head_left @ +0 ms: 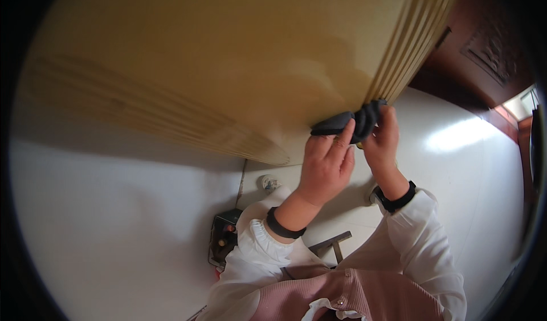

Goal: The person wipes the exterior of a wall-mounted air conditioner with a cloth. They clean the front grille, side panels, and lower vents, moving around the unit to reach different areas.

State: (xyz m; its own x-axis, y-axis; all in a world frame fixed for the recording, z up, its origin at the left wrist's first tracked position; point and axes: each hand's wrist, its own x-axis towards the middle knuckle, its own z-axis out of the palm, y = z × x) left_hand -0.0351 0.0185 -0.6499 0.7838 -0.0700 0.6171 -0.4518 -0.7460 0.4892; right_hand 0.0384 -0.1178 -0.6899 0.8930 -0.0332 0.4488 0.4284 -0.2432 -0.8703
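Observation:
A dark grey, padded-looking soft item (337,123) is between my hands, against a glossy tan panel (256,64). Its right part is bunched in thick folds, while the left part lies smooth and flat. My left hand (325,171) grips the smooth part from below, the index finger stretched along it. At the folded end, my right hand (383,135) pinches the material close to the panel's ribbed moulding (410,38). A small gold-coloured bit (359,145) shows under the folds; what it belongs to is hidden. Black bands circle both wrists.
Reddish-brown carved wooden furniture (487,47) stands to the right. A dark open container (223,237) with several objects inside sits by the white wall (128,235) on the left. Near my legs is a dark bar-shaped frame (331,243). Pale floor (448,167) extends on the right.

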